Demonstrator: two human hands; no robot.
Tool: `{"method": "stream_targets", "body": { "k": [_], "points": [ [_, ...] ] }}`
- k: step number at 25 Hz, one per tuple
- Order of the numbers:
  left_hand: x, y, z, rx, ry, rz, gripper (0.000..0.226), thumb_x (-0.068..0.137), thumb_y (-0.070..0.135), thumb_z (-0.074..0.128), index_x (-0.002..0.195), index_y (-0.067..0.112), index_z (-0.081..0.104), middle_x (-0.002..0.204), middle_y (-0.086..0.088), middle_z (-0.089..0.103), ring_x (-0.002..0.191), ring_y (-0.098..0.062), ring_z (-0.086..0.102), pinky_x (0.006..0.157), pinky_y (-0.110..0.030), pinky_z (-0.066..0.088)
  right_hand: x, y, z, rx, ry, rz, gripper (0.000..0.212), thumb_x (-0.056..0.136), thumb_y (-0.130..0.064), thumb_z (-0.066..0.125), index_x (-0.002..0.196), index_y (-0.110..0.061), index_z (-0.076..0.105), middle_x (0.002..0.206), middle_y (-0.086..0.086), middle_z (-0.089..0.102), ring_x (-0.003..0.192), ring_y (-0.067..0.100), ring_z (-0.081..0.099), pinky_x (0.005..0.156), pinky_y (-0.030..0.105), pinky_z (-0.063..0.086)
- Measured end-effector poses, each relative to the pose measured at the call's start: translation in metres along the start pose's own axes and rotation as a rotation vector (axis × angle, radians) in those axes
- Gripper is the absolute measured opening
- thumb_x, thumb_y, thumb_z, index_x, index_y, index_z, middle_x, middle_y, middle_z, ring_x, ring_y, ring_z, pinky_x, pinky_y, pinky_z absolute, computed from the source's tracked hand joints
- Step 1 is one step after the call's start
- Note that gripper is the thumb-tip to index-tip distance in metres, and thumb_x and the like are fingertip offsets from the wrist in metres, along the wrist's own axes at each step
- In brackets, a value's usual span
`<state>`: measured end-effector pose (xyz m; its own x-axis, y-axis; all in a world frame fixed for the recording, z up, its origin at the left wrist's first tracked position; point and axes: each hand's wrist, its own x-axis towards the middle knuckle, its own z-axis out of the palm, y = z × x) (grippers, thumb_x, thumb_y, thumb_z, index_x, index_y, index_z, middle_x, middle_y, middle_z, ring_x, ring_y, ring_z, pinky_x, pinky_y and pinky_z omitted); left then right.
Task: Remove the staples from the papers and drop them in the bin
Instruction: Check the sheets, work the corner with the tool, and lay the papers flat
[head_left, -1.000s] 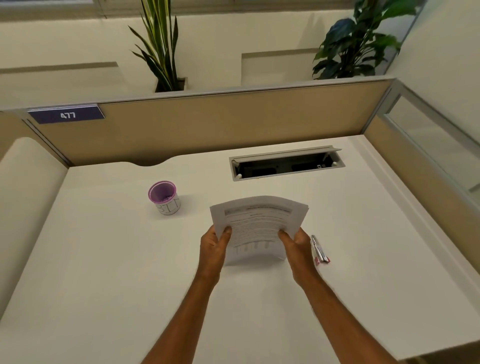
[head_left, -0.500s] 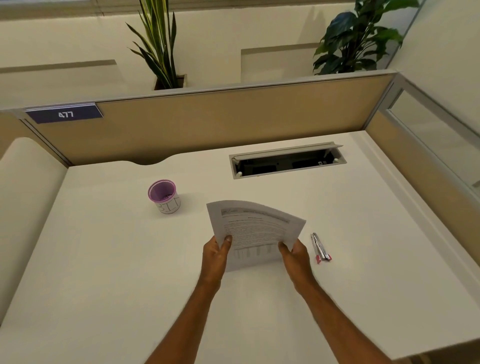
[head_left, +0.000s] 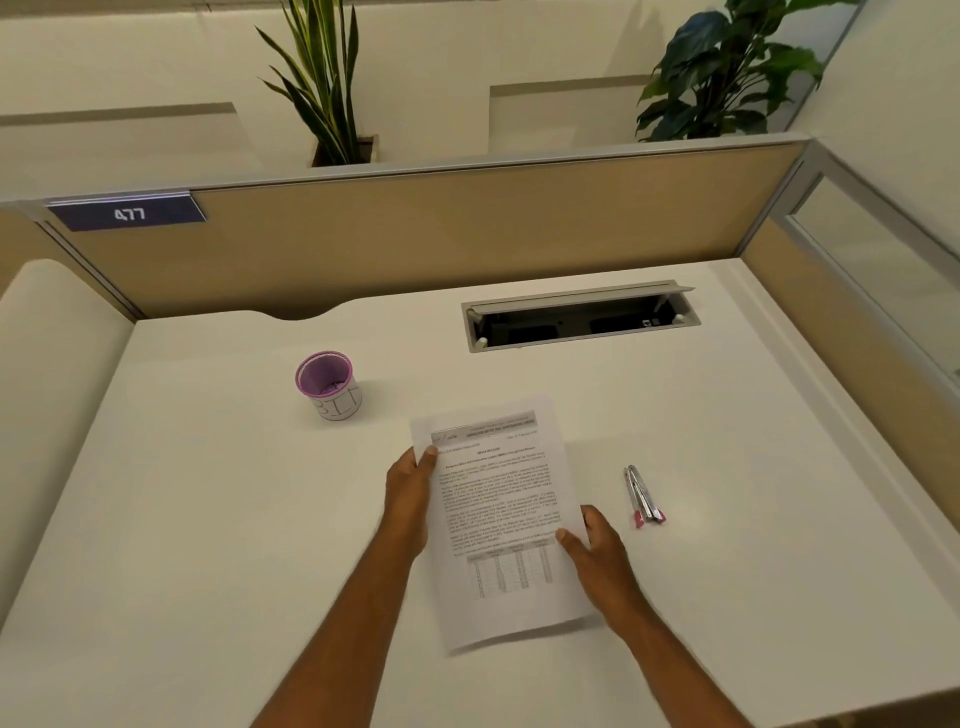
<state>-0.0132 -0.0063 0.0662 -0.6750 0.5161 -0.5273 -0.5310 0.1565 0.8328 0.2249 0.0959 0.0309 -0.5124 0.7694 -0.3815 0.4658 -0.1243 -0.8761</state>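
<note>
Forearms reach in from the near edge of the white desk, and between them you hold a stapled set of white printed papers, text above and a table near the bottom, lying flat or nearly flat on the desktop. Your left hand grips the sheet's left edge near the top corner, thumb pressed on the page, fingers hidden beneath. Your right hand clamps the right edge lower down, thumb on top. The two-sided hold looks meant to square the set and keep it steady. No staple can be made out; the thumb at the top left corner may cover it.

Just right of the papers, apart from your right hand, lies a slim silver staple remover with pink tips, untouched and within easy reach. Farther back and to the left stands the small purple-rimmed mesh cup lettered as a bin, well apart from the papers, placed to take pulled staples. Beyond it an open grey cable tray is set into the desk before the tan partition, which carries a blue plate reading 477.
</note>
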Motion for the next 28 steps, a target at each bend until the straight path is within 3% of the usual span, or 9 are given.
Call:
{"method": "stream_targets", "body": {
  "k": [3, 5, 9, 11, 13, 18, 22, 25, 28],
  "points": [
    [0.007, -0.007, 0.012, 0.054, 0.081, -0.038, 0.024, 0.106, 0.027, 0.053, 0.103, 0.011, 0.071, 0.098, -0.013, 0.079, 0.079, -0.026, 0.075, 0.067, -0.038, 0.064, -0.003, 0.012, 0.002, -0.167, -0.028, 0.058, 0.019, 0.1, -0.019, 0.062, 0.119, -0.02, 0.059, 0.119, -0.006, 0.07, 0.107, 0.013, 0.067, 0.076, 0.009, 0.05],
    [0.009, -0.017, 0.017, 0.142, 0.131, -0.04, 0.026, 0.106, 0.027, 0.052, 0.098, 0.008, 0.068, 0.092, -0.013, 0.077, 0.07, -0.022, 0.072, 0.054, -0.03, 0.06, -0.004, 0.016, -0.003, -0.298, 0.087, 0.04, 0.025, 0.096, -0.022, 0.068, 0.12, -0.019, 0.059, 0.119, -0.003, 0.067, 0.103, 0.015, 0.065, 0.081, 0.023, 0.054],
    [0.009, -0.034, 0.018, 0.29, 0.114, 0.026, 0.034, 0.107, 0.026, 0.051, 0.102, -0.003, 0.067, 0.1, -0.022, 0.076, 0.081, -0.034, 0.074, 0.073, -0.044, 0.062, 0.008, 0.019, -0.031, -0.44, 0.432, -0.091, 0.043, 0.087, -0.016, 0.076, 0.125, -0.015, 0.057, 0.124, 0.006, 0.056, 0.11, 0.026, 0.056, 0.086, 0.041, 0.055],
    [0.008, -0.038, 0.017, 0.338, 0.094, 0.054, 0.034, 0.107, 0.027, 0.051, 0.101, -0.003, 0.067, 0.1, -0.022, 0.076, 0.088, -0.04, 0.074, 0.079, -0.05, 0.062, 0.02, 0.022, -0.047, -0.521, 0.542, -0.035, 0.055, 0.082, -0.017, 0.081, 0.13, -0.009, 0.055, 0.126, 0.015, 0.053, 0.114, 0.036, 0.051, 0.089, 0.047, 0.052],
    [0.006, -0.041, 0.016, 0.371, 0.071, 0.083, 0.035, 0.107, 0.028, 0.052, 0.099, -0.001, 0.068, 0.098, -0.022, 0.077, 0.084, -0.037, 0.074, 0.078, -0.05, 0.062, 0.031, 0.029, -0.056, -0.5, 0.552, 0.106, 0.064, 0.08, -0.022, 0.083, 0.133, -0.004, 0.052, 0.13, 0.02, 0.052, 0.119, 0.043, 0.048, 0.094, 0.051, 0.049],
    [0.002, -0.043, 0.012, 0.399, 0.012, 0.125, 0.034, 0.107, 0.03, 0.052, 0.098, 0.002, 0.069, 0.094, -0.017, 0.078, 0.083, -0.039, 0.076, 0.073, -0.046, 0.064, 0.044, 0.04, -0.065, -0.418, 0.532, 0.153, 0.035, 0.085, -0.019, 0.075, 0.111, -0.004, 0.058, 0.115, 0.021, 0.058, 0.11, 0.043, 0.051, 0.089, 0.047, 0.046],
    [0.0, -0.04, 0.012, 0.429, -0.012, 0.155, 0.034, 0.107, 0.031, 0.051, 0.099, 0.003, 0.069, 0.096, -0.016, 0.079, 0.084, -0.039, 0.076, 0.077, -0.053, 0.065, 0.043, 0.012, -0.066, -0.173, 0.533, -0.03, 0.031, 0.081, -0.017, 0.079, 0.107, -0.015, 0.061, 0.105, 0.003, 0.061, 0.104, 0.029, 0.059, 0.087, 0.038, 0.05],
    [-0.002, -0.035, 0.015, 0.441, -0.024, 0.177, 0.035, 0.107, 0.031, 0.051, 0.099, 0.002, 0.07, 0.096, -0.019, 0.078, 0.085, -0.042, 0.075, 0.077, -0.056, 0.064, 0.036, -0.03, -0.054, 0.146, 0.405, -0.144, 0.025, 0.087, -0.027, 0.078, 0.103, -0.03, 0.059, 0.101, -0.005, 0.076, 0.099, 0.014, 0.07, 0.086, 0.023, 0.053],
    [-0.005, -0.03, 0.022, 0.464, -0.045, 0.204, 0.039, 0.107, 0.031, 0.051, 0.097, -0.002, 0.068, 0.095, -0.025, 0.075, 0.087, -0.048, 0.072, 0.076, -0.059, 0.06, 0.036, -0.074, -0.036, 0.315, 0.272, -0.212, 0.022, 0.087, -0.043, 0.074, 0.096, -0.033, 0.056, 0.089, -0.004, 0.077, 0.084, 0.018, 0.074, 0.074, 0.021, 0.056]
  ]
}}
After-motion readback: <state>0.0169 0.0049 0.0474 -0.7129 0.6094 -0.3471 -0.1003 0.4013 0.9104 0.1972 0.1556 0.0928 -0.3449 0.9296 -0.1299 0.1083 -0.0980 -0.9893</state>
